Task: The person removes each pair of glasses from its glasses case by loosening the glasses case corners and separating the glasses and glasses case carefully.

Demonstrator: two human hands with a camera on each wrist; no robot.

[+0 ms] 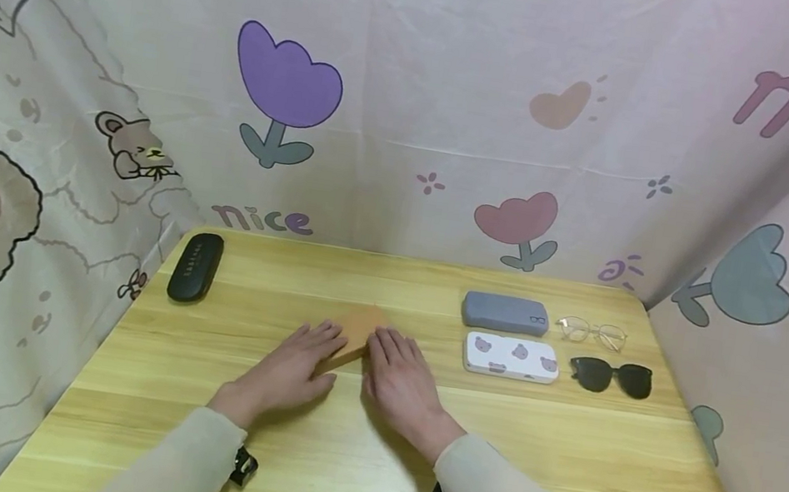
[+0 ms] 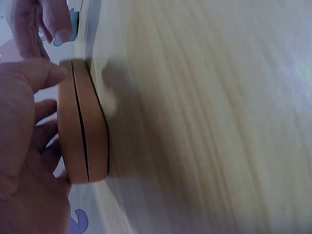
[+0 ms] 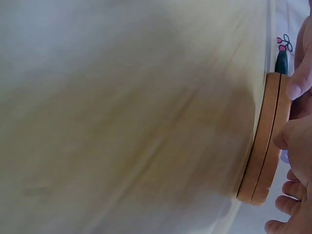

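Observation:
An orange-brown glasses case [image 1: 358,332] lies on the table between my two hands. In the left wrist view the case [image 2: 80,122] shows a dark seam along its side, its lid down. My left hand [image 1: 290,366] rests its fairly straight fingers on the left part of the case, with its thumb [image 2: 51,75] near one end. My right hand [image 1: 402,377] touches the right end with extended fingers. In the right wrist view its thumb [image 3: 285,136] lies near the lid's edge. Part of the case's top is hidden under the fingers.
At the back left stands a black glasses case [image 1: 195,268]. A grey-blue case [image 1: 505,314] and a white bear-patterned case [image 1: 511,357] lie to the right, beside clear glasses [image 1: 593,333] and dark sunglasses [image 1: 611,377]. A printed curtain [image 1: 413,114] bounds the wooden table [image 1: 347,475].

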